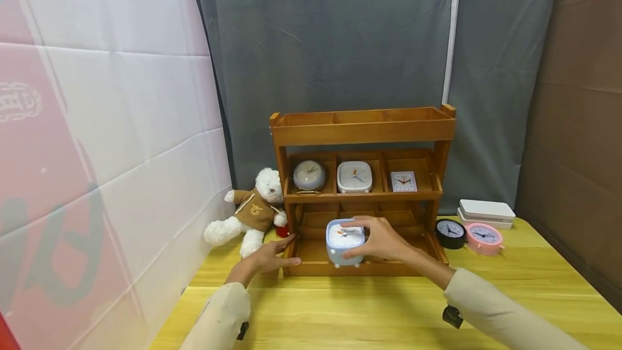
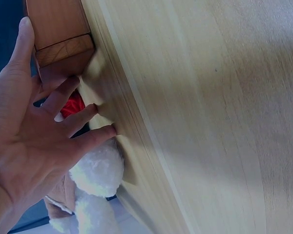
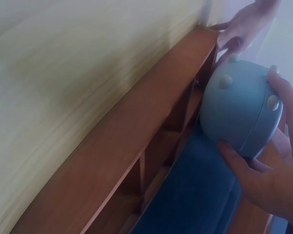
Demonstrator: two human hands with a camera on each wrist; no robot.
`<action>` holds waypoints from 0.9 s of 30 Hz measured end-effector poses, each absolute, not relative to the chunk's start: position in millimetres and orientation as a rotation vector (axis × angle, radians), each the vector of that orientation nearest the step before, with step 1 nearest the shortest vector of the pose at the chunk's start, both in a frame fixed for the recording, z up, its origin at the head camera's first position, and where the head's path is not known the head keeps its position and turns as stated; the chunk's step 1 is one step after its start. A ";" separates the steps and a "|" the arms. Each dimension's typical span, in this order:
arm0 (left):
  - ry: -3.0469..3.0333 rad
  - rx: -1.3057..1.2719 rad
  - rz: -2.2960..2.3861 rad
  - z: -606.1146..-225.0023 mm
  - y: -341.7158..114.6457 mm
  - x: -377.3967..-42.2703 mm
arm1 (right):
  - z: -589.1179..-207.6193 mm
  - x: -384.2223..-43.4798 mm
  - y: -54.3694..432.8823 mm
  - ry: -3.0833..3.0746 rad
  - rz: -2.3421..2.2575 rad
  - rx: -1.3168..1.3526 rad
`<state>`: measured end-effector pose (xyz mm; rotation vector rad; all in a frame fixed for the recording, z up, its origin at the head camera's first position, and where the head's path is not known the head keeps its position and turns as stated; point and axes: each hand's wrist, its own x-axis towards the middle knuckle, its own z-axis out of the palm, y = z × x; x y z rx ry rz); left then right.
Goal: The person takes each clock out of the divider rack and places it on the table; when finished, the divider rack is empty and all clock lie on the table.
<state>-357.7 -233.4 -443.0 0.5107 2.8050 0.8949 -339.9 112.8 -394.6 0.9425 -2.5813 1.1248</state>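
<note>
- The right hand (image 1: 379,239) grips the blue clock (image 1: 340,242) between thumb and fingers, at six o'clock from the centre of the wooden shelf (image 1: 362,134).
- The left hand (image 1: 267,257), fingers spread, touches the shelf's end at eight o'clock.
- A teddy bear (image 1: 255,210) leans at nine o'clock, a black clock (image 1: 449,240) and pink clock (image 1: 484,246) at four.

The surface (image 1: 340,312) is a yellow, wood-grained tabletop carrying a three-tiered brown wooden shelf (image 1: 362,134). Beside it sits a white plush bear in a brown hoodie (image 1: 256,212); at the opposite end lie a round black clock (image 1: 450,234), a round pink clock (image 1: 485,238) and stacked flat white boxes (image 1: 486,210). The shelf's middle tier (image 1: 362,197) holds three clocks — one round and greyish (image 1: 309,175), one white and rounded-square (image 1: 355,177), one small, pale and square (image 1: 404,181).
</note>
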 end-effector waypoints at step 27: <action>2.810 0.517 0.910 -443.0 -233.5 -354.9 | -387.1 -329.5 251.5 -2.609 0.879 0.633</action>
